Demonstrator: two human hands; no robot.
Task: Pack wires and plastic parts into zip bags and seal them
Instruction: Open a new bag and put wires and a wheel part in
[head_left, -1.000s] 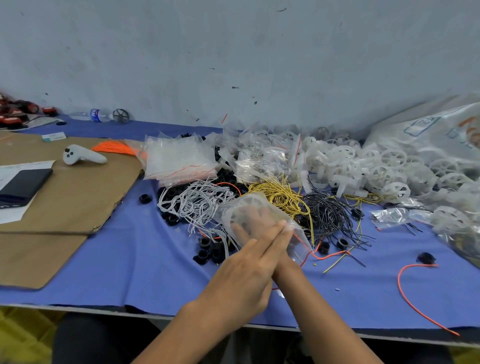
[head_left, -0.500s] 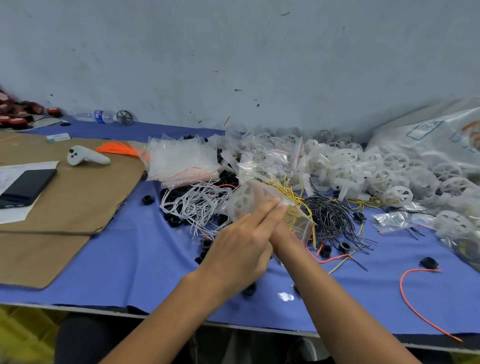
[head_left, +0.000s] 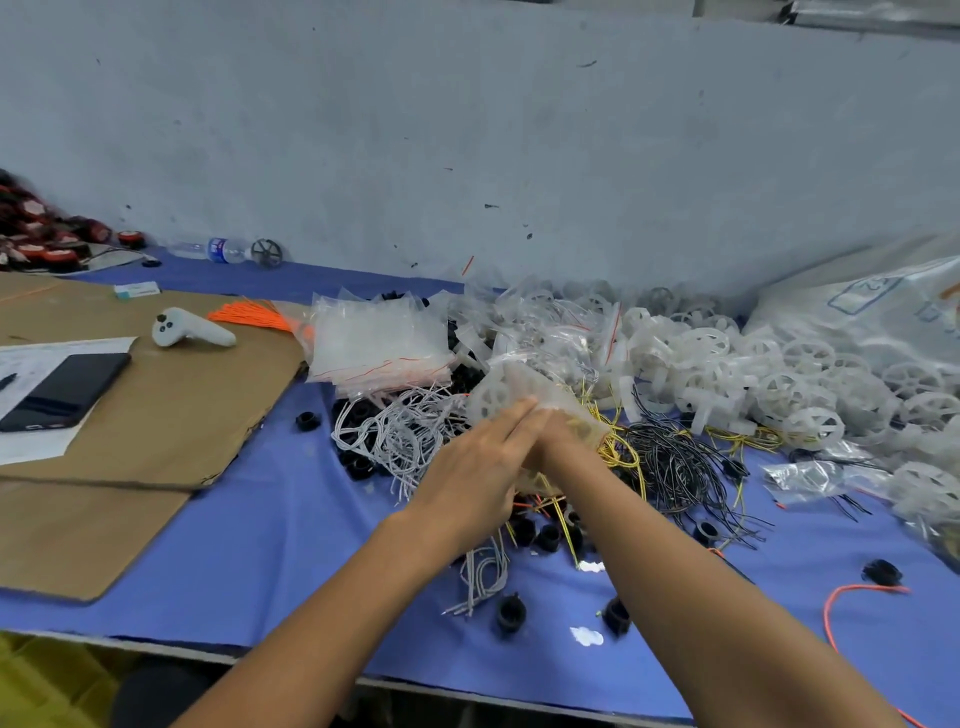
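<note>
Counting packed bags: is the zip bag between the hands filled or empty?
Filled: a white wheel shows through the zip bag and its clear plastic.

Blue cloth (head_left: 270, 545), brown cardboard (head_left: 182, 415), white wheels (head_left: 779, 374) — white wires (head_left: 400, 431), yellow wires (head_left: 618, 452), black wires (head_left: 675, 462) — orange bundle (head_left: 249, 314).

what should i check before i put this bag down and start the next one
1. Clear zip bag pressed between left hand and right hand: ok
2. White plastic wheel inside the bag: ok
3. Bag's seal closed: cannot tell, hands cover it
4. Stack of empty clear zip bags within reach: ok
5. Black plastic caps near the blue table's front edge: not ok, may roll off
</note>
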